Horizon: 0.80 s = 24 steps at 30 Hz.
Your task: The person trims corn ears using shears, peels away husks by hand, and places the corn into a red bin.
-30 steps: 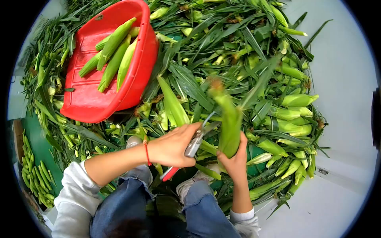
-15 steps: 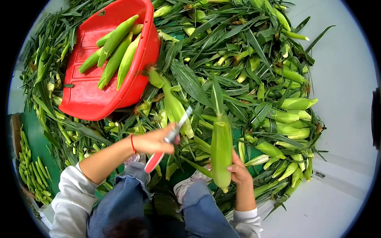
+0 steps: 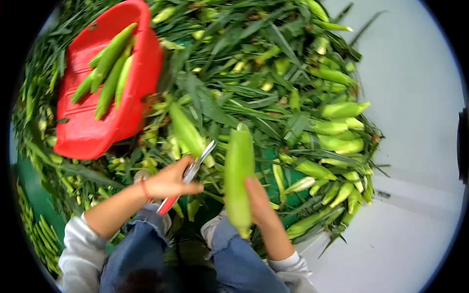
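Note:
My right hand point(image 3: 259, 201) is wrapped round a green ear of corn point(image 3: 239, 178), held upright before my knees with its husk on and its top cut short. To its left, my left hand point(image 3: 168, 180) holds shears point(image 3: 192, 172) with a red handle, their silver blades pointing up and away. Just beyond the shears a husked ear point(image 3: 185, 128) lies on the leaves. Both hands are somewhat blurred.
A red plastic basin point(image 3: 139, 73) with several green ears stands at the upper left. Cut leaves point(image 3: 244, 53) cover the middle, and several ears point(image 3: 342, 129) are piled at the right beside a pale wall point(image 3: 415, 122). Green pods lie at the lower left.
The long leaf and silk tip seen earlier on the held ear are gone. The ear has moved left with my right hand. The whole view has shifted, with the basin further left.

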Available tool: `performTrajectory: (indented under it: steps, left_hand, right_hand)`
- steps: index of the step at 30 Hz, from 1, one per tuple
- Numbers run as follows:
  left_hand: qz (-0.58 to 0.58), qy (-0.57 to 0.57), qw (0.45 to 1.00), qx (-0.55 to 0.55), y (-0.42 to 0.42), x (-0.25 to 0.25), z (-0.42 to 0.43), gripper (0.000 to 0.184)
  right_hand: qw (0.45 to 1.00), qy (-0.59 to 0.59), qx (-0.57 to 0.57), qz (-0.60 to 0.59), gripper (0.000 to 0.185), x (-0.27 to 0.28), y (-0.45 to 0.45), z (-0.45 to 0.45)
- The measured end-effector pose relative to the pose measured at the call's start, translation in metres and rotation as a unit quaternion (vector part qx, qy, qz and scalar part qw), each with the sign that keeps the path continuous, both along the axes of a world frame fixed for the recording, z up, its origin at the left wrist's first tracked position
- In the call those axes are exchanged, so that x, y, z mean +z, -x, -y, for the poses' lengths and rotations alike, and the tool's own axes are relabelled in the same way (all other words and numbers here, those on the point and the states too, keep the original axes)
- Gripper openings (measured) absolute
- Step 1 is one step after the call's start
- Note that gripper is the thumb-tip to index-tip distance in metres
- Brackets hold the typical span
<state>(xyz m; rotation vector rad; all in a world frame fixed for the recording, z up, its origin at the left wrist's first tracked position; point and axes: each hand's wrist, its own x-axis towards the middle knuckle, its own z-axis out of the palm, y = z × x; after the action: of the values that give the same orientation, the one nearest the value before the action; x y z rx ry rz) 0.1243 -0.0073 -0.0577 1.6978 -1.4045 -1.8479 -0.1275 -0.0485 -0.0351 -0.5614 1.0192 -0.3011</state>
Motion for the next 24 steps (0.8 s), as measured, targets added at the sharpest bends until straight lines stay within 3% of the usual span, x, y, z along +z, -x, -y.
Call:
performTrajectory:
  steps: [1,2,3,5,7,8,9,10,11,13,15,17,18,19,20,21,23,24]
  left_hand:
    - [-0.195,-0.031,0.976,0.088,0.012,-0.011,-0.021,0.057]
    - [-0.332,-0.116,0.913,0.208,0.025,0.012,-0.029,0.068]
    - [-0.356,-0.069,0.906,0.219,0.029,0.010,-0.041,0.073]
    - [-0.349,-0.027,0.885,0.307,0.022,0.016,-0.046,0.072]
    - [-0.388,-0.053,0.849,0.355,-0.004,0.038,-0.052,0.071]
    - [-0.459,-0.021,0.799,0.387,-0.021,0.038,-0.057,0.068]
    - [-0.525,0.009,0.741,0.418,-0.035,0.040,-0.061,0.065]
    - [-0.532,0.059,0.721,0.441,-0.047,0.053,-0.054,0.060]
    - [-0.537,0.112,0.695,0.465,-0.061,0.066,-0.044,0.057]
    - [-0.604,0.161,0.606,0.492,-0.094,0.072,-0.031,0.054]
    - [-0.572,0.201,0.653,0.454,-0.136,0.068,-0.026,0.056]
    - [-0.509,0.179,0.595,0.596,-0.145,0.071,-0.027,0.061]
    - [-0.508,0.169,0.647,0.543,-0.141,0.072,-0.030,0.064]
    - [-0.503,0.158,0.695,0.488,-0.135,0.074,-0.034,0.066]
    - [-0.463,0.164,0.703,0.515,-0.111,0.081,-0.029,0.075]
    - [-0.472,0.151,0.737,0.459,-0.094,0.088,-0.024,0.081]
    - [-0.434,0.088,0.796,0.412,-0.058,0.097,-0.014,0.082]
    - [-0.413,0.022,0.826,0.382,-0.045,0.094,-0.010,0.082]
  right_hand:
    - [0.987,0.094,0.021,-0.128,0.059,0.008,-0.016,-0.001]
    - [0.968,0.225,0.041,-0.104,0.063,0.010,-0.024,-0.008]
    - [0.930,0.355,0.066,-0.076,0.067,0.011,-0.031,-0.013]
    - [0.936,0.341,0.088,0.027,0.058,0.037,-0.034,-0.022]
    - [0.895,0.382,0.192,0.127,0.038,0.026,0.002,0.013]
    - [0.901,0.428,0.072,-0.022,0.022,0.007,0.021,0.021]
    - [0.875,0.417,0.046,-0.242,0.024,0.007,0.039,0.045]
    - [0.795,0.471,0.013,-0.382,0.027,-0.037,0.086,0.067]
    - [0.748,0.493,0.010,-0.443,0.029,-0.064,0.132,0.089]
    - [0.611,0.417,0.183,-0.647,0.036,-0.098,0.201,0.113]
    - [0.545,0.424,0.288,-0.664,0.043,-0.124,0.233,0.115]
    - [0.463,0.420,0.369,-0.687,0.047,-0.125,0.229,0.115]
    - [0.425,0.422,0.405,-0.691,0.056,-0.129,0.226,0.120]
    - [0.471,0.420,0.408,-0.660,0.057,-0.130,0.224,0.121]
    - [0.516,0.416,0.410,-0.626,0.058,-0.120,0.213,0.120]
    - [0.559,0.413,0.411,-0.590,0.060,-0.107,0.200,0.120]
    - [0.661,0.424,0.317,-0.531,0.054,-0.076,0.157,0.103]
    - [0.801,0.388,0.184,-0.416,0.052,-0.077,0.143,0.091]
